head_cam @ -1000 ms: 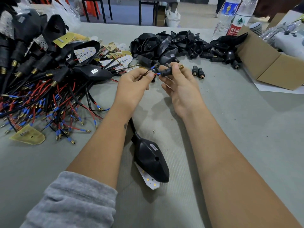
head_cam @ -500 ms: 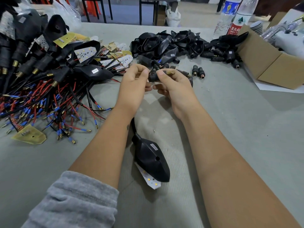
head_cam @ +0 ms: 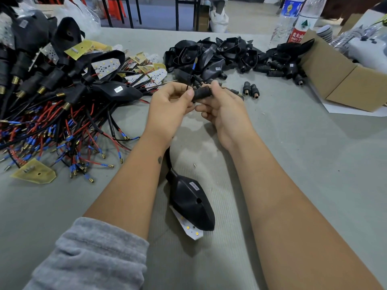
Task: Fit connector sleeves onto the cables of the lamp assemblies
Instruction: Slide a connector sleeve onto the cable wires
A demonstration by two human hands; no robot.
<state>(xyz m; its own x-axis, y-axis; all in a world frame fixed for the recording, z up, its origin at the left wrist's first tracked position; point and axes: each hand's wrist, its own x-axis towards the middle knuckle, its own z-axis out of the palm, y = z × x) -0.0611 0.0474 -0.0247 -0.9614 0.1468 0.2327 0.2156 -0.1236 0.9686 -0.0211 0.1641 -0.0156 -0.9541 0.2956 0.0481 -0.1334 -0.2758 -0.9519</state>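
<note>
Evidently we held the connector sleeve (head_cam: 201,93) just above the bench (head_cam: 314,164), beyond the lamp assembly (head_cam: 191,204) lying between our forearms. Our right hand (head_cam: 225,110) gripped the sleeve; our left hand (head_cam: 170,105) pinched the cable (head_cam: 187,87) at its mouth. We judged it best to feed the cable straight in, keeping the sleeve steady. Spare sleeves (head_cam: 250,91) sat right of it.

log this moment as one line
left hand: pinches thin black cable | right hand: holds black connector sleeve | sleeve on cable
</note>
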